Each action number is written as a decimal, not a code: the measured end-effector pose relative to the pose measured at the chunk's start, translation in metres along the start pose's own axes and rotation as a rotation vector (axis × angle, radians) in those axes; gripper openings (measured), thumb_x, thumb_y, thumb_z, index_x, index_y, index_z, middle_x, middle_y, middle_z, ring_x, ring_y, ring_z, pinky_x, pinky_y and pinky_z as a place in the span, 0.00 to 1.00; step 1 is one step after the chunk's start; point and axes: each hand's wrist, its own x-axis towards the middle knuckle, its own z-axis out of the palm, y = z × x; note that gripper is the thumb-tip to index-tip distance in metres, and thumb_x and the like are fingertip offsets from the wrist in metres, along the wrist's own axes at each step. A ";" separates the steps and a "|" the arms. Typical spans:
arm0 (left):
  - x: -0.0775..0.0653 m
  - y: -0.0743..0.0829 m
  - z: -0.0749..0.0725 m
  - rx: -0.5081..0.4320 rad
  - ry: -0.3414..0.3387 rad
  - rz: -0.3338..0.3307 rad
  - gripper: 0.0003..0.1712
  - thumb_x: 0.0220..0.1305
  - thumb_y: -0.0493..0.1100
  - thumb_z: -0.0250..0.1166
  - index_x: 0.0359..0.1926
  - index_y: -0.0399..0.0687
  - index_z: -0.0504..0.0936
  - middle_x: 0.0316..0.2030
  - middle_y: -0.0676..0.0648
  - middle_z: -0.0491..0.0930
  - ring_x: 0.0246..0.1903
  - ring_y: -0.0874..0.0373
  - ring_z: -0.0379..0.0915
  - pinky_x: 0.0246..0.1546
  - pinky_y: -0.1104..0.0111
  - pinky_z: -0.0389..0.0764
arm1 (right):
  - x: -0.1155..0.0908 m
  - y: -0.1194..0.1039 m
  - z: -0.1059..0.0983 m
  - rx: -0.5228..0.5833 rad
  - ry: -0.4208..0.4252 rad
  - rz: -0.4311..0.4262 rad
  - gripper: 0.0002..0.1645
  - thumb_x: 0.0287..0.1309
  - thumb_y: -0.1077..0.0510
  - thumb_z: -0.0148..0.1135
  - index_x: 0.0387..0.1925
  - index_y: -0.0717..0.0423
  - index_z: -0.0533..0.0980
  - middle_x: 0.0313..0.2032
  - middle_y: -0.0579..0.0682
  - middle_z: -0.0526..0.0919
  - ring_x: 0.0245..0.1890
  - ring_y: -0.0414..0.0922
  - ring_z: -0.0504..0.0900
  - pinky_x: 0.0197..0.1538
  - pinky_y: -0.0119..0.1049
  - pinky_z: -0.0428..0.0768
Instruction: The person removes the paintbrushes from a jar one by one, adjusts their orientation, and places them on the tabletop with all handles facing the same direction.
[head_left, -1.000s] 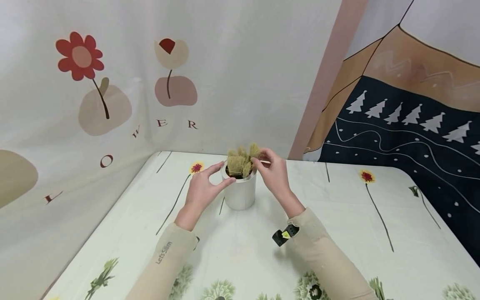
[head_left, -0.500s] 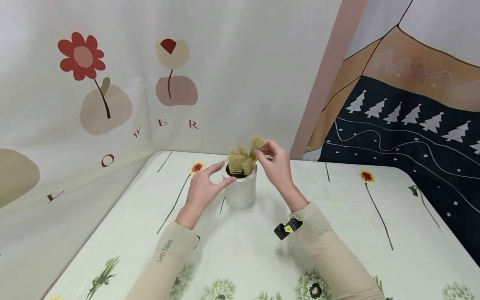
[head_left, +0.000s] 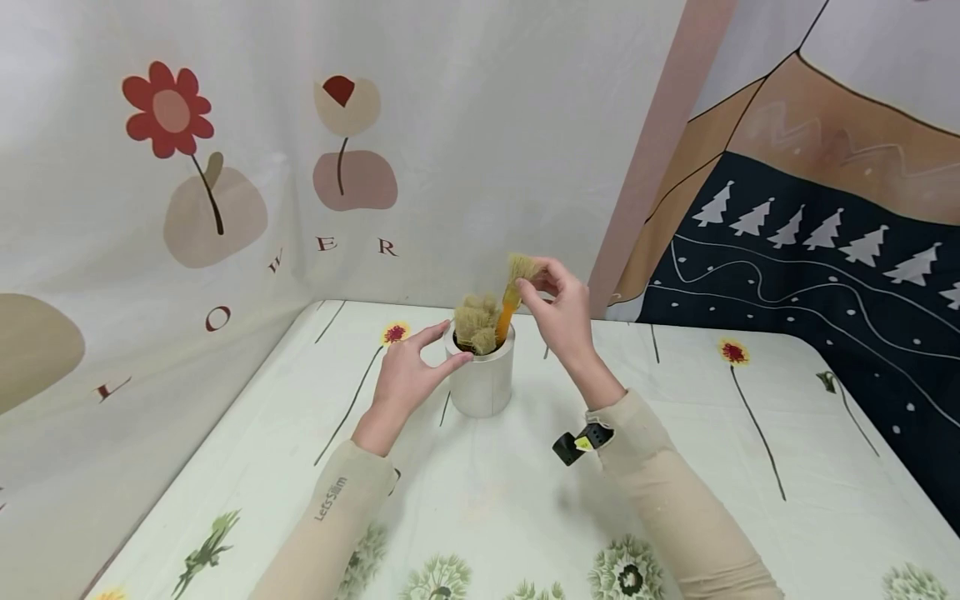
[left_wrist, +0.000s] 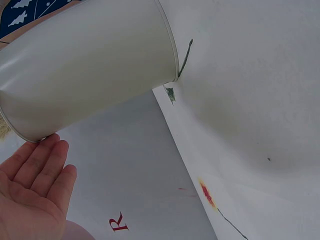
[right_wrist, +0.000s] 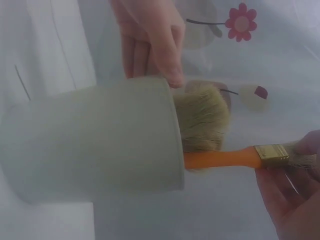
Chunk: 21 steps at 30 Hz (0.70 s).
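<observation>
A white cylindrical container [head_left: 480, 390] stands upright on the table with several pale-bristled brushes [head_left: 475, 321] inside, bristles up. On its left side my left hand [head_left: 408, 375] steadies the rim, thumb at the near edge. The left wrist view shows that hand's [left_wrist: 37, 185] fingers nearly straight, tips against the rim. With thumb and fingers my right hand [head_left: 562, 312] pinches one paintbrush [right_wrist: 215, 159] near its bristles and metal band. That brush's orange handle is partly out of the container; its lower end is hidden inside.
A white tablecloth [head_left: 480, 492] printed with flowers covers the table. Close behind the container hangs a pale printed curtain [head_left: 480, 150], with a dark, tree-printed section [head_left: 795, 275] at right. A black device [head_left: 583, 442] sits at the right wrist.
My right hand has risen and shifted slightly right with the paintbrush, whose orange handle now shows above the rim. My left hand and the container have stayed in place.
</observation>
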 end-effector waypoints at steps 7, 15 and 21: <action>0.000 0.000 0.000 0.001 0.005 0.001 0.41 0.55 0.66 0.71 0.67 0.56 0.75 0.64 0.48 0.78 0.68 0.49 0.70 0.64 0.51 0.75 | 0.006 -0.008 -0.009 0.044 0.044 -0.017 0.14 0.66 0.63 0.62 0.51 0.63 0.78 0.43 0.62 0.85 0.44 0.51 0.86 0.44 0.28 0.86; 0.000 0.001 0.000 0.002 0.006 0.007 0.41 0.56 0.65 0.71 0.67 0.56 0.76 0.64 0.47 0.78 0.67 0.48 0.70 0.63 0.51 0.76 | 0.011 -0.014 -0.025 0.135 0.083 -0.051 0.17 0.66 0.65 0.61 0.55 0.66 0.75 0.47 0.64 0.83 0.40 0.34 0.83 0.44 0.25 0.85; 0.000 0.001 -0.001 0.004 0.004 -0.001 0.41 0.56 0.66 0.71 0.67 0.57 0.75 0.64 0.48 0.78 0.68 0.49 0.70 0.65 0.51 0.74 | 0.015 -0.014 -0.036 0.188 0.122 -0.080 0.17 0.65 0.67 0.61 0.54 0.69 0.74 0.45 0.60 0.85 0.37 0.32 0.84 0.43 0.25 0.85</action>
